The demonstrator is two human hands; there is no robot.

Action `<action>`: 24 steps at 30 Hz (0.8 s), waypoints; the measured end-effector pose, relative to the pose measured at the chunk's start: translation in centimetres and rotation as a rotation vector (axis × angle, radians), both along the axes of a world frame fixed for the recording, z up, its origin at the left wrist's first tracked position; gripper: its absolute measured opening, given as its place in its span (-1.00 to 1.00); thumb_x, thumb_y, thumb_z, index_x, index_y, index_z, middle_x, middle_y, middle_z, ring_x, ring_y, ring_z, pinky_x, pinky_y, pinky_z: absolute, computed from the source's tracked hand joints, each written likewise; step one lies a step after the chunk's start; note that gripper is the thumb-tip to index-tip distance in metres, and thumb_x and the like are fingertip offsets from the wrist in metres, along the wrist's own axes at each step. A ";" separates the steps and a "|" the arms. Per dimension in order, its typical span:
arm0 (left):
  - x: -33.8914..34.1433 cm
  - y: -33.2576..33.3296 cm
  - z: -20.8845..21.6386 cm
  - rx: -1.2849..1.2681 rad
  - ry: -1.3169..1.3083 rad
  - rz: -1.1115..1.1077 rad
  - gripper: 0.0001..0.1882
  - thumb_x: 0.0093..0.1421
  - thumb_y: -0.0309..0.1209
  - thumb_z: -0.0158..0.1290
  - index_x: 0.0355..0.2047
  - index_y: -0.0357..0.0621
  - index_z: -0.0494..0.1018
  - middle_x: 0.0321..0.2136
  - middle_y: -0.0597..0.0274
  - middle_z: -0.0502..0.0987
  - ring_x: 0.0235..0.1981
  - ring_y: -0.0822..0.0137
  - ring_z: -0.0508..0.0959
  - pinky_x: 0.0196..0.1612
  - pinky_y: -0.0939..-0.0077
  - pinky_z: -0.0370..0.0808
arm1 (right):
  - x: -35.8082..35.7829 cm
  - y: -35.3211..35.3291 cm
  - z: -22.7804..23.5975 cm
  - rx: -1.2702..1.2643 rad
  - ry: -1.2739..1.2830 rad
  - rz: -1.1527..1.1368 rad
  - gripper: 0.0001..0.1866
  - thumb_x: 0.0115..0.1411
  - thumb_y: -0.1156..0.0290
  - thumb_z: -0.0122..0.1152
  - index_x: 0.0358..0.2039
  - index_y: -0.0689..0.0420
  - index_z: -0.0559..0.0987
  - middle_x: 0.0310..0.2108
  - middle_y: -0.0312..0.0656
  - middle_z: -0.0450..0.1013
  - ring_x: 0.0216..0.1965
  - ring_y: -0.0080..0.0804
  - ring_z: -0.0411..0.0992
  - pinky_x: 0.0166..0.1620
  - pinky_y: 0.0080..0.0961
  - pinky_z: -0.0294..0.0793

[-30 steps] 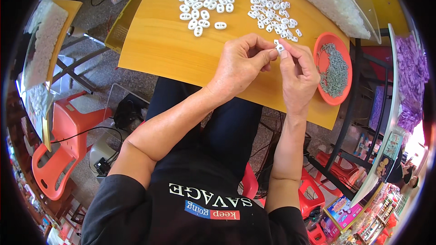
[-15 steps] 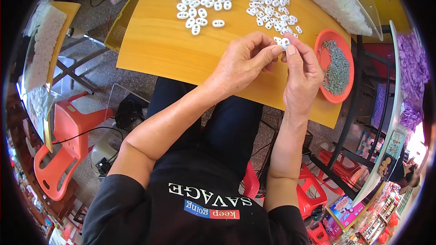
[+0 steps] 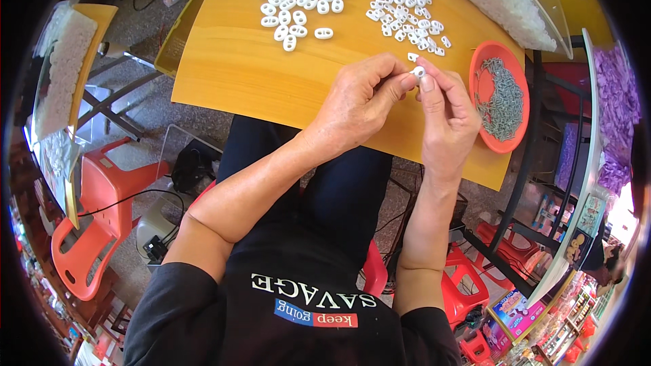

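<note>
Above the near right part of the yellow table, my left hand (image 3: 366, 98) and my right hand (image 3: 449, 112) meet fingertip to fingertip. Both are closed in a pinch on a small white plastic piece with a hole (image 3: 419, 72). Fingers cover much of it, so whether a screw is in it cannot be told. Just beyond my fingertips is another small white piece (image 3: 412, 57). A pile of small white plastic pieces (image 3: 410, 17) lies farther back. To its left are many larger white oval two-hole pieces (image 3: 298, 0).
An orange-red oval bowl (image 3: 480, 88) of grey screws (image 3: 503, 105) stands by the yellow table's (image 3: 244, 74) right edge. A clear bin of white pieces (image 3: 498, 3) sits at the back right. Red plastic chairs (image 3: 102, 217) and a dark metal frame (image 3: 536, 149) flank the table.
Both hands have shifted slightly toward me, with the white piece turned between the fingertips. The small piece beyond them now shows apart from the held one.
</note>
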State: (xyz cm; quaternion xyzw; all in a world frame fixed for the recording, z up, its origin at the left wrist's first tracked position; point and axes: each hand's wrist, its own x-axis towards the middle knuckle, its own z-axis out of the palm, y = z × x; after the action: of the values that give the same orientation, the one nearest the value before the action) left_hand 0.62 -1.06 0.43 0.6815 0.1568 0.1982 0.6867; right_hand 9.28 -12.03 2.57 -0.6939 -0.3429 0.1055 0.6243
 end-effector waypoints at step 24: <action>-1.4 0.7 0.8 -0.028 -0.457 -0.129 -0.78 0.32 -0.42 -0.06 -0.11 -0.25 0.45 -0.10 0.13 0.47 0.05 0.26 0.39 0.14 0.38 0.29 | -2.7 1.0 1.6 0.443 0.863 0.245 -0.34 0.21 0.56 0.10 0.30 0.17 0.13 -0.01 -0.17 0.35 -0.01 -0.41 0.37 0.07 -0.46 0.37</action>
State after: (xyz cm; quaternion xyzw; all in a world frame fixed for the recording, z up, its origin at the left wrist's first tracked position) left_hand -0.77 -0.40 1.24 0.6179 -0.0437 0.3009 0.7251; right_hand 6.53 -10.99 4.21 -0.3924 -0.1463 0.3804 0.8246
